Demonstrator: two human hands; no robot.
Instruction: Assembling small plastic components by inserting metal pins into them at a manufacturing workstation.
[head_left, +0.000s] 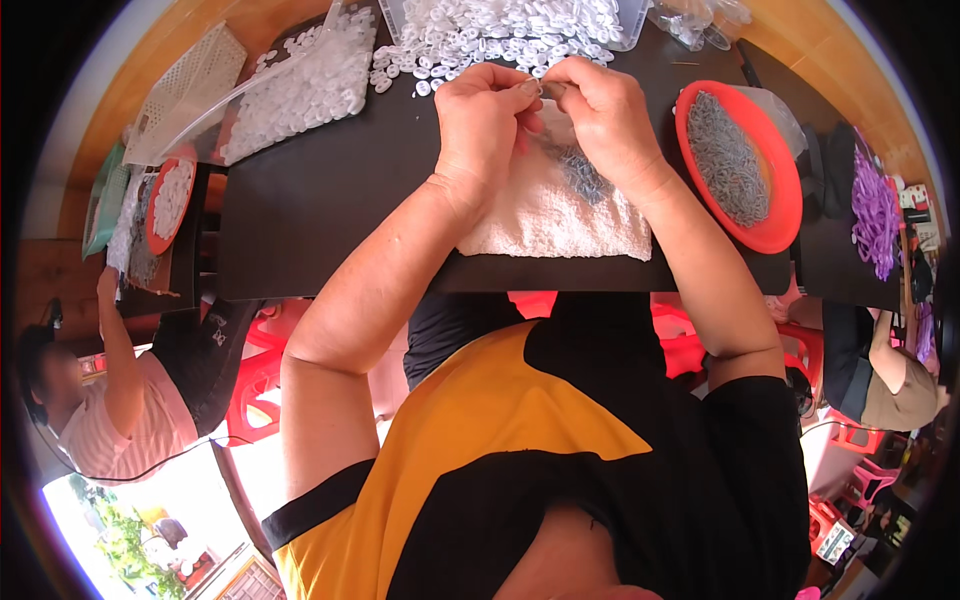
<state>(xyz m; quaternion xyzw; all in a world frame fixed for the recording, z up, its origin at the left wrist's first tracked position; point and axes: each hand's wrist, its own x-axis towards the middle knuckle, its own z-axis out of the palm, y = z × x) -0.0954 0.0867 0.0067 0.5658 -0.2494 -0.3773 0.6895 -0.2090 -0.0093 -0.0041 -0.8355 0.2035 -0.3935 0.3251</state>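
Note:
Over the far edge of a pale folded towel (540, 225), my two hands meet fingertip to fingertip. My left hand (482, 120) pinches a small whitish piece (541, 88), mostly covered by the fingers. The thumb and forefinger of my right hand (608, 115) are pressed together against the same spot; what they grip is too small and hidden to make out. Under my right wrist, a little heap of thin grey pieces (584, 180) lies on the towel. Just beyond my fingertips are many loose white oval pieces with holes (490, 50).
A red oval basin (784, 232) of grey pieces stands at right. A clear bag of white pieces (300, 100) lies at far left, near a white perforated basket (200, 75). Purple strips (873, 215) hang further right. One person (130, 410) works at left, another (895, 375) at right.

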